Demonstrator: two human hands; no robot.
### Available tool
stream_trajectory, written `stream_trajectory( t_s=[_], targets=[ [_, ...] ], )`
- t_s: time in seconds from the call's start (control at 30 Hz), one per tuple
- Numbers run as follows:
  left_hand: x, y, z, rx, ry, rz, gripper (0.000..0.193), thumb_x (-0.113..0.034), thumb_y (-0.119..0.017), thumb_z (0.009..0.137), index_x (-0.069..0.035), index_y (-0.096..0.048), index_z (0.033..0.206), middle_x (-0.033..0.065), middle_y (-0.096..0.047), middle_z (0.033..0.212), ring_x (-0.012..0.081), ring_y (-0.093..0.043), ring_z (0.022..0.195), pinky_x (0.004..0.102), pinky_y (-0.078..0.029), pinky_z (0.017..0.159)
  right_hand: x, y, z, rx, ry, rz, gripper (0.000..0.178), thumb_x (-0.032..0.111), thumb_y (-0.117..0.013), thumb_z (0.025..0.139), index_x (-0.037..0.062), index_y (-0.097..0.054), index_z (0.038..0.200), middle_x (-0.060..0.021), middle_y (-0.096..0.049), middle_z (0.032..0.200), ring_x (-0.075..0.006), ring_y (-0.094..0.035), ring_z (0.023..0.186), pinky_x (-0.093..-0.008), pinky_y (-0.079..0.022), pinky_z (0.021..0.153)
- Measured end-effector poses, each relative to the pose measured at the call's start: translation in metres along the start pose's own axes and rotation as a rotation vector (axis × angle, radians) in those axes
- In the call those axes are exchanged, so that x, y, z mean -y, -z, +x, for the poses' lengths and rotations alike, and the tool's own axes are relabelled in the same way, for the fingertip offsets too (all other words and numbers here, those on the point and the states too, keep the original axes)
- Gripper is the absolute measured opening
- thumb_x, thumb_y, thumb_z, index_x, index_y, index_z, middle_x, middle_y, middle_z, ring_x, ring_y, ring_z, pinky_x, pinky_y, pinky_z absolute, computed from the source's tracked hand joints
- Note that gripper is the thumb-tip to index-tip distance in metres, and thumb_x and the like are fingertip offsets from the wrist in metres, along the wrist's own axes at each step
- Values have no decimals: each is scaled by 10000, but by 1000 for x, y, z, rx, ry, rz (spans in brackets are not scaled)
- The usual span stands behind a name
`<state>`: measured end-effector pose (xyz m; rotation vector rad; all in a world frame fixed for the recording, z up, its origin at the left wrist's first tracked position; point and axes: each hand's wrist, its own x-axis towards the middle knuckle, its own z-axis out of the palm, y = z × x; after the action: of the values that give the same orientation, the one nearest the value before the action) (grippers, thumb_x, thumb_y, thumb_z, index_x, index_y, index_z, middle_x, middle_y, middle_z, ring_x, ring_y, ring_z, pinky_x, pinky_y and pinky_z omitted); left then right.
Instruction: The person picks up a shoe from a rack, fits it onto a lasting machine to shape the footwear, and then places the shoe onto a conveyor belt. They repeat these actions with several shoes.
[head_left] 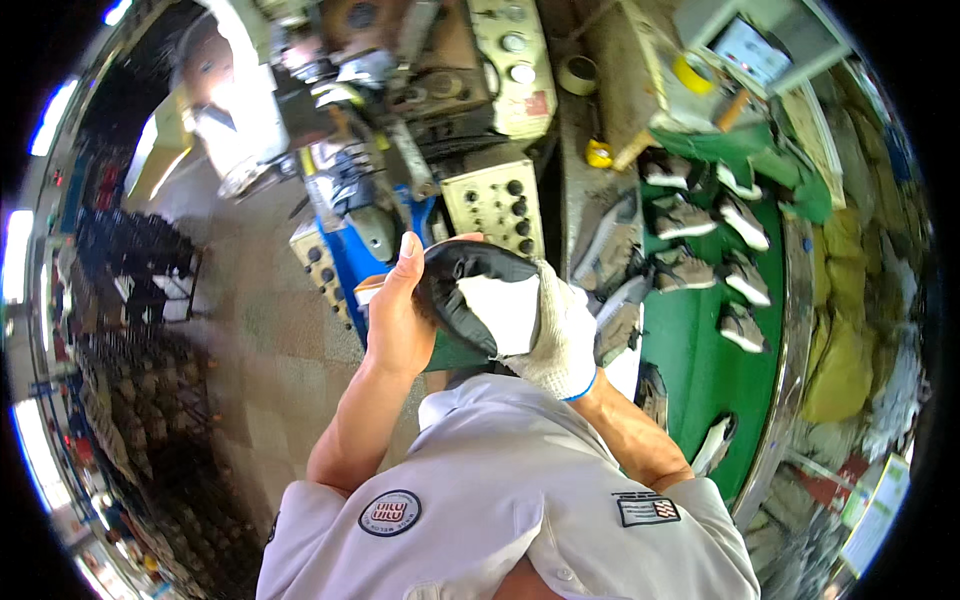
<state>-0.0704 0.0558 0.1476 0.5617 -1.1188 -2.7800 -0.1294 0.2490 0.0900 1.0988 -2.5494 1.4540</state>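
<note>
In front of my chest I hold a black shoe upper [450, 300], its opening showing a white lining [503, 311]. My left hand [398, 310] is bare and grips the upper from the left, with its thumb pointing up and its other fingers mostly hidden behind. A white knit glove with a blue cuff covers my right hand [560, 340], which is closed on the right end of the upper. Just beyond stands a machine with metal clamps [365, 215] and a cream control panel [495, 208] with black knobs.
To the right, a green-topped bench [690, 385] carries several grey-brown shoes [685, 217] with white soles. A green cloth [745, 155] and a yellow tape roll [693, 73] lie at its far end. Racks of shoes [150, 400] stand at the left beyond the tiled floor [255, 320].
</note>
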Motion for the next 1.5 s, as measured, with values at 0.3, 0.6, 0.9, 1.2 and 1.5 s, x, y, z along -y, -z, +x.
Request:
stream_trajectory(
  t_s=[0.3,0.6,0.9,1.2,1.5],
  targets=[
    [77,-81,38,237,149,341,454,-172,-646,928,62,-566,1309,172,-670,1231,233,-641,1108,339,-475,1006,-52,72,-61,-217,-113,-285,969,151,-884,582,-117,-425,1391,-247,-651,1082,-403,-663,942,-440,-547,832],
    [162,-112,75,317,134,923,348,-216,-662,908,49,-658,1133,61,-667,962,121,-579,891,273,-469,833,-97,121,-119,-258,-315,-354,975,202,-868,590,-70,-431,1417,-234,-636,1114,-397,-654,968,-444,-546,826],
    [312,-142,118,473,498,930,497,-369,-694,941,68,-650,1172,75,-676,985,127,-573,895,275,-465,829,-162,179,-213,-94,-775,-334,915,367,-803,713,-56,-412,1424,-261,-623,1204,-419,-649,1030,-448,-540,886],
    [341,-54,92,498,668,1176,421,-247,-662,975,39,-604,1278,145,-716,1148,205,-688,1050,329,-546,883,-301,278,-345,145,-1429,-440,1061,527,-869,619,-67,-435,1384,-294,-622,1246,-412,-614,1162,-420,-500,992],
    [294,-42,86,297,650,1120,332,-152,-624,999,75,-614,1240,162,-725,1107,204,-702,1014,306,-545,871,-554,153,-161,-887,-1441,269,1095,551,-874,671,-137,-414,1387,-320,-560,1350,-396,-575,1252,-396,-458,1053]
  ],
)
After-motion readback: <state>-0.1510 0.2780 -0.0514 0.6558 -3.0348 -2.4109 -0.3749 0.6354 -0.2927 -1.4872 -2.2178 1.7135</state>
